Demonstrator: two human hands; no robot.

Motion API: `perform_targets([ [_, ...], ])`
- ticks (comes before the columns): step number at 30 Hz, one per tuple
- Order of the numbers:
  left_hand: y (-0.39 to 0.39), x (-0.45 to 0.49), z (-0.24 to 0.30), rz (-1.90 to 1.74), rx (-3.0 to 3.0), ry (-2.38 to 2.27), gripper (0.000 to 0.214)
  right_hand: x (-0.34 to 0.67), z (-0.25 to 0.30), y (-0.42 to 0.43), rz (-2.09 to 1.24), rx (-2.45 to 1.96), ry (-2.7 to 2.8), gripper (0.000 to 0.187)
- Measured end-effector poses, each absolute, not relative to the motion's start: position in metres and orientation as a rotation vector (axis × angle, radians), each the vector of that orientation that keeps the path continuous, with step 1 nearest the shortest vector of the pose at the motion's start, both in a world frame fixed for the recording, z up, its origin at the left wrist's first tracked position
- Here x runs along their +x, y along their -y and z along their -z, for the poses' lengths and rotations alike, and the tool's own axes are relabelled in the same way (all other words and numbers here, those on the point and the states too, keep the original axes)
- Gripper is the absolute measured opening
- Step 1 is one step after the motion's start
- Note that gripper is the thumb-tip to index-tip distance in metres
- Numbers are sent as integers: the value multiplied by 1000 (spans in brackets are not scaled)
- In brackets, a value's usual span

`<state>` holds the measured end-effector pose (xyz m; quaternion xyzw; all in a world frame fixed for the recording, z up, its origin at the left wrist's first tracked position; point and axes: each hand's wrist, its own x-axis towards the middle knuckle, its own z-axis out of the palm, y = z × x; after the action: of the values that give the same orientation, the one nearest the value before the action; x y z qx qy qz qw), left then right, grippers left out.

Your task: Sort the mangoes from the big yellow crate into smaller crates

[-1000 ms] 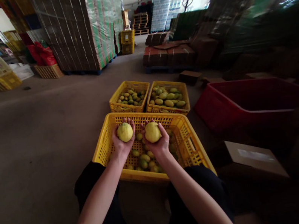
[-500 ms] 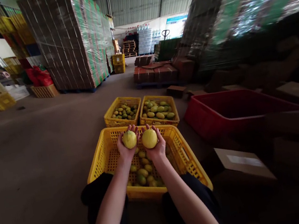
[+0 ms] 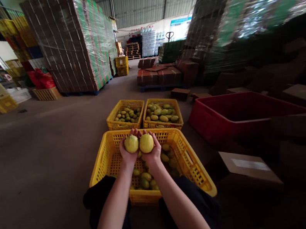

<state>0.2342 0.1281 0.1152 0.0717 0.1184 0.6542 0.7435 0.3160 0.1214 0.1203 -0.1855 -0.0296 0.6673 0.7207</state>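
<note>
My left hand (image 3: 128, 152) cups a round yellow-green melon (image 3: 131, 144), palm up with the fingers behind it. A second, slightly yellower melon (image 3: 146, 143) rests in my right hand (image 3: 154, 152), held the same way. The two hands are side by side, and the melons nearly touch. Both are above a large yellow plastic crate (image 3: 101, 158) standing between my knees. Inside it lie several more green-yellow melons (image 3: 145, 183), partly covered by my forearms.
Beyond the large crate stand two smaller yellow crates, a left one (image 3: 111, 124) and a right one (image 3: 145, 125), both holding similar fruit. A red tub (image 3: 210, 124) and a cardboard box (image 3: 249, 166) sit on the right. Wrapped carton stacks (image 3: 59, 44) rise behind.
My right hand has moved left with its melon, closing the gap to the left one. The left hand has shifted only slightly. More fruit now shows on the crate's right side.
</note>
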Motion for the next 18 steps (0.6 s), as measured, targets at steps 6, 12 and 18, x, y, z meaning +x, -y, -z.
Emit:
perform_targets([
  [6,-128,230,-118,-1488,183,-306,36,305,-112,-120,-1529,-437,-2,14],
  [12,-133,232,-118,-1515,153,-398,38,297,-103,-120,-1512,-496,-29,18],
  [18,-134,229,-104,-1525,1,-600,39,298,-96,-115,-1567,-683,-28,22],
])
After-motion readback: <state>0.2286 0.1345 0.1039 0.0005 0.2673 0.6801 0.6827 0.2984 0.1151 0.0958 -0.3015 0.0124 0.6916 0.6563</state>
